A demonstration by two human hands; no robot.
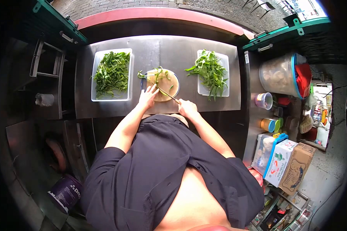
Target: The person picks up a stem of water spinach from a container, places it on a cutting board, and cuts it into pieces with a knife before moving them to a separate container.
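Observation:
A round wooden cutting board [169,82] lies on the steel table, with a blue-and-white rim showing beneath it. Green leafy stems [158,72] rest across the board. My left hand [148,97] holds part of these stems down at the board's near left edge, fingers bent over them. In my right hand [187,108] is the handle of a knife [167,94]; its blade angles up and left across the board to just beside my left fingertips. Cut leafy greens [112,73] fill a white tray [130,82] on the left. Longer leafy greens [212,71] lie in a second tray [224,86] on the right.
The steel table [158,44] ends at a raised red ledge [150,14]. Along the right side stand a big clear tub [277,75], a small plastic tub [263,100], a blue-lidded container [264,150] and cardboard boxes [297,168]. A purple bucket [65,192] sits low at left.

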